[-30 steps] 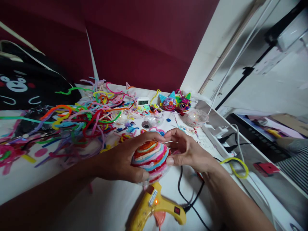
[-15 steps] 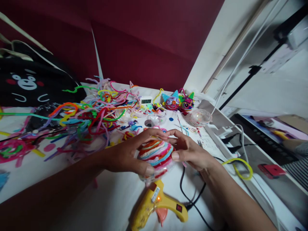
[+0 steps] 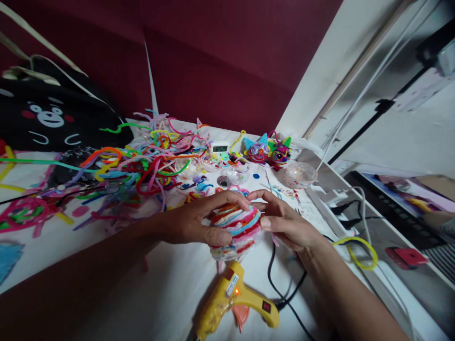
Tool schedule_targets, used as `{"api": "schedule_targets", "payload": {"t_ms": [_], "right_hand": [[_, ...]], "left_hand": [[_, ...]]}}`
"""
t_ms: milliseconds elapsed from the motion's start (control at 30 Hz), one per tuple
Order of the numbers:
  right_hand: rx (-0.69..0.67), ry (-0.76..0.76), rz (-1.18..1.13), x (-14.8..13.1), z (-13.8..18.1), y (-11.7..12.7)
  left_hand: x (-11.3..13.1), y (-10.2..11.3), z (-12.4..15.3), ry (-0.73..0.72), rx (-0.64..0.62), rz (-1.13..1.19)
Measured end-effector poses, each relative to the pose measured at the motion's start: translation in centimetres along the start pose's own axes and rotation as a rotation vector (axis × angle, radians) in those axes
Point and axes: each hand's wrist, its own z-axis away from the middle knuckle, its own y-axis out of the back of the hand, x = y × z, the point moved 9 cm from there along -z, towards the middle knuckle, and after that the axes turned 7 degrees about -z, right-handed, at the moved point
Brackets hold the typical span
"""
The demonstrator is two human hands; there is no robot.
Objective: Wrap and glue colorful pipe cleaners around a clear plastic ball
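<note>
Both hands wrap round a clear plastic ball (image 3: 245,224) covered with slanting stripes of red, pink, blue, white and orange pipe cleaner. My left hand (image 3: 202,220) has its thumb across the near left side and its fingers arched over the top. From the right, my right hand (image 3: 282,220) presses its thumb on the striped side, its fingers curled over the far top. Part of the ball's far side is hidden behind the fingers. A yellow glue gun (image 3: 234,298) lies just below the ball, its orange light on.
A tangle of coloured pipe cleaners (image 3: 142,166) spreads across the left. Two decorated cat-faced balls (image 3: 258,150) and a small digital clock (image 3: 219,147) stand at the back. A clear bowl (image 3: 300,174) sits right, near a power strip (image 3: 341,208). The gun's black cord (image 3: 272,265) runs right.
The view has shifted slightly, so most things sit a little further right. My left fingers have come down closer over the top of the ball; both hands keep their hold.
</note>
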Motion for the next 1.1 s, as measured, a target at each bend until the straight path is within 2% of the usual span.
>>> {"api": "schedule_targets", "payload": {"t_ms": [133, 267, 533, 800, 967, 1100], "right_hand": [[0.003, 0.012, -0.027, 0.0, -0.1, 0.1], [0.006, 0.035, -0.053, -0.1, -0.1, 0.0], [0.024, 0.061, -0.061, -0.1, -0.1, 0.1], [0.160, 0.125, -0.022, -1.0, -0.2, 0.3], [0.244, 0.219, 0.027, -2.2, 0.1, 0.5], [0.303, 0.295, 0.046, -2.7, 0.2, 1.3]], "left_hand": [[0.3, 0.2, -0.1, -0.035, -0.006, -0.041], [0.9, 0.7, -0.2, -0.096, 0.044, -0.127], [0.9, 1.3, -0.1, -0.149, 0.118, -0.100], [-0.5, 1.7, -0.7, 0.008, 0.206, 0.225], [-1.2, 3.0, -0.2, 0.101, 0.336, 0.221], [-1.5, 3.4, 0.0, 0.189, 0.377, 0.182]]}}
